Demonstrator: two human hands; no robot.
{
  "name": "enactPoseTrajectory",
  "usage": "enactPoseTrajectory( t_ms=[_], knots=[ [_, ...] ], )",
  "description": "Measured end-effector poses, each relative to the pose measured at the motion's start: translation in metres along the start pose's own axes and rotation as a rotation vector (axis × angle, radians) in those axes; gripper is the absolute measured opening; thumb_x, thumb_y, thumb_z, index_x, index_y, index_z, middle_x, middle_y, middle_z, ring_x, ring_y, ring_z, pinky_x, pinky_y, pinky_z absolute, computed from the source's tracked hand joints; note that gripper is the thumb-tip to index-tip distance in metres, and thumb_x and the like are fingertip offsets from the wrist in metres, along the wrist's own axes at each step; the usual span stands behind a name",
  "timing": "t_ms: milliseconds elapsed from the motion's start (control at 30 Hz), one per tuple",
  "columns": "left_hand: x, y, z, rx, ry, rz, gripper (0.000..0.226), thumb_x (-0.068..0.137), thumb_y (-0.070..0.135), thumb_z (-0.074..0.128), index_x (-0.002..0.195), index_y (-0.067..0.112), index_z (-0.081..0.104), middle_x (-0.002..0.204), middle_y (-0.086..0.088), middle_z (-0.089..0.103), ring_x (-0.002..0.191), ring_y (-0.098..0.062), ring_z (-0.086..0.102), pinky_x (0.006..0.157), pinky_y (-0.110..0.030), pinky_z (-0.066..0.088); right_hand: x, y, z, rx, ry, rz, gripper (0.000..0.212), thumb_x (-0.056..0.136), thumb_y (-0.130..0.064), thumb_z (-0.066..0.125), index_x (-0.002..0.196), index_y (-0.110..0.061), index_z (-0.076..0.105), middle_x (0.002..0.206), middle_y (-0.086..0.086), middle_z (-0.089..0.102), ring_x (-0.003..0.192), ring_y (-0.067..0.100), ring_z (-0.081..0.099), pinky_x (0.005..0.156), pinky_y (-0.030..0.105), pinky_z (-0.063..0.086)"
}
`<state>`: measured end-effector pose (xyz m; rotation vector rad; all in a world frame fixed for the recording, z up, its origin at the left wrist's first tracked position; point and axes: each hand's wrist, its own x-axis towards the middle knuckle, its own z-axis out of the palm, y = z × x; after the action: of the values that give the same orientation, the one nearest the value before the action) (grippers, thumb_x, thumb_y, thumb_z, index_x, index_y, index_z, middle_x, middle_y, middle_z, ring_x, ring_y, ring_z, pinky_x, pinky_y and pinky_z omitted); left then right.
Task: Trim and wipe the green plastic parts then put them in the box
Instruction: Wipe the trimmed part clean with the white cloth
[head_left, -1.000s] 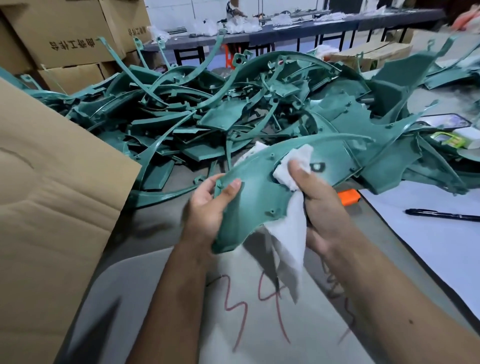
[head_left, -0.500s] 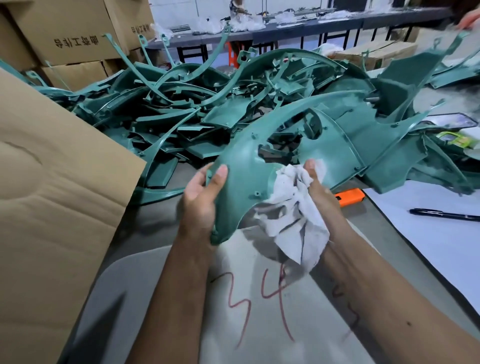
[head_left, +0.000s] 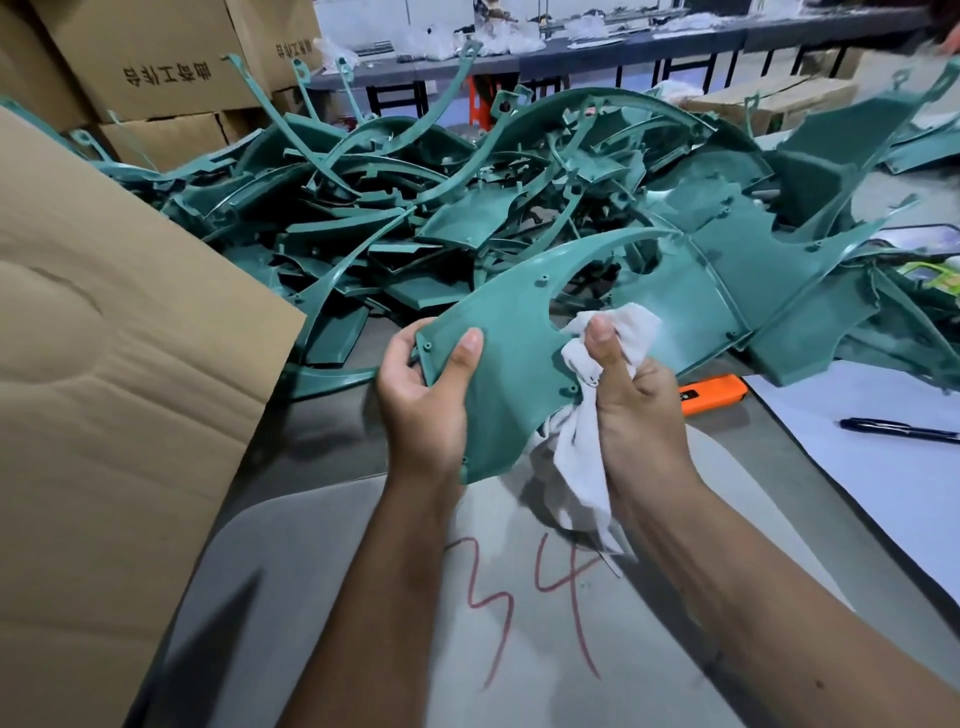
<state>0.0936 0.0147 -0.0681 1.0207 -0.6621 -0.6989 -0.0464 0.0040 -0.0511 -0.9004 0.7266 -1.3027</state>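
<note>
A large curved green plastic part (head_left: 514, 332) is held up over the table in the middle of the view. My left hand (head_left: 423, 400) grips its lower left edge, thumb on the face. My right hand (head_left: 631, 410) holds a crumpled white cloth (head_left: 587, 415) against the part's right edge, thumb up on the cloth. The cloth's tail hangs below the part. Behind lies a big pile of green plastic parts (head_left: 415, 197). A flap of the cardboard box (head_left: 104, 389) fills the left side.
An orange utility knife (head_left: 714, 395) lies on the table right of my hand. A black pen (head_left: 898, 430) rests on white paper (head_left: 883, 467). A grey mat (head_left: 363, 597) marked "34" in red lies under my arms. Cardboard boxes (head_left: 156, 62) stack at the back left.
The part has been turned and tipped so its broad face points toward me. My right hand with the cloth has slid from the upper face to the right edge.
</note>
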Motion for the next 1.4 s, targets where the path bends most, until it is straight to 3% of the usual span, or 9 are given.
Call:
enactPoseTrajectory(
  t_ms=[100,233,333,467,567,667,800,1167,1400],
  knots=[
    [0.0,-0.001,0.002,-0.05,0.046,-0.033,0.023,0.092,0.016,0.077,0.112,0.015,0.065,0.1,-0.007,0.079,0.087,-0.023,0.076,0.071,-0.034,0.061,-0.004,0.007,0.006,0.144,0.013,0.05,0.034,0.088,-0.059,0.068,0.085,-0.025,0.068,0.084,0.001,0.061,0.067,0.019,0.055,0.056,0.022,0.048],
    [0.01,0.0,0.002,-0.165,0.283,-0.113,0.033,0.093,0.024,0.076,0.12,0.013,0.063,0.111,-0.011,0.077,0.098,-0.028,0.076,0.073,-0.036,0.063,-0.018,0.013,0.015,0.372,-0.252,0.225,0.031,0.101,-0.043,0.062,0.085,-0.018,0.053,0.079,0.005,0.04,0.06,0.012,0.044,0.055,0.022,0.045],
    [0.016,0.003,-0.005,-0.062,0.408,0.014,0.032,0.091,0.025,0.078,0.117,0.018,0.059,0.118,-0.01,0.071,0.095,-0.021,0.074,0.068,-0.029,0.061,-0.019,0.013,0.019,0.198,-0.063,0.103,0.041,0.091,-0.047,0.065,0.098,-0.006,0.063,0.078,0.011,0.061,0.064,0.021,0.061,0.061,0.031,0.056],
    [0.006,0.0,0.005,0.042,0.305,0.149,0.026,0.093,0.017,0.075,0.105,0.022,0.053,0.106,-0.003,0.069,0.084,-0.004,0.072,0.071,-0.022,0.057,-0.008,0.017,0.012,-0.046,0.041,-0.014,0.041,0.1,-0.036,0.064,0.121,0.0,0.065,0.095,0.014,0.074,0.09,0.021,0.067,0.085,0.037,0.056],
    [-0.001,-0.001,0.011,0.015,0.166,0.175,0.026,0.091,0.016,0.075,0.097,0.019,0.049,0.094,-0.001,0.069,0.077,-0.01,0.069,0.067,-0.026,0.057,-0.004,0.023,0.01,-0.144,0.014,-0.107,0.014,0.097,-0.024,0.07,0.103,-0.011,0.073,0.087,-0.002,0.073,0.083,0.012,0.065,0.08,0.03,0.052],
    [0.003,0.003,0.002,0.166,-0.044,0.167,0.024,0.087,0.024,0.077,0.082,0.014,0.055,0.077,0.001,0.066,0.07,-0.014,0.061,0.061,-0.029,0.052,0.012,0.008,-0.005,-0.269,0.146,-0.222,0.017,0.091,-0.037,0.07,0.076,-0.033,0.075,0.068,-0.015,0.064,0.062,0.002,0.051,0.058,0.017,0.042],
    [-0.001,0.011,-0.009,0.104,-0.336,-0.08,0.019,0.087,0.017,0.075,0.104,0.009,0.075,0.104,-0.012,0.078,0.092,-0.028,0.076,0.074,-0.035,0.061,0.022,-0.008,-0.027,-0.531,-0.004,-0.318,0.036,0.093,-0.035,0.068,0.06,-0.021,0.062,0.06,-0.016,0.052,0.057,0.001,0.042,0.054,0.019,0.035],
    [-0.01,0.013,0.001,-0.003,-0.173,-0.075,0.013,0.092,0.009,0.071,0.092,0.017,0.081,0.103,-0.014,0.078,0.092,-0.031,0.076,0.079,-0.043,0.063,0.006,-0.002,-0.009,-0.178,-0.176,-0.265,0.033,0.103,0.008,0.052,0.073,-0.007,0.056,0.063,-0.016,0.061,0.061,-0.004,0.054,0.064,0.008,0.044],
    [-0.003,0.015,-0.001,0.018,-0.035,-0.028,0.007,0.093,0.011,0.073,0.098,0.014,0.077,0.101,-0.008,0.08,0.091,-0.029,0.077,0.076,-0.041,0.063,0.022,0.003,-0.026,-0.549,-0.084,-0.331,0.031,0.099,-0.015,0.069,0.071,-0.027,0.066,0.069,-0.018,0.064,0.067,-0.001,0.054,0.064,0.022,0.045]
  ],
)
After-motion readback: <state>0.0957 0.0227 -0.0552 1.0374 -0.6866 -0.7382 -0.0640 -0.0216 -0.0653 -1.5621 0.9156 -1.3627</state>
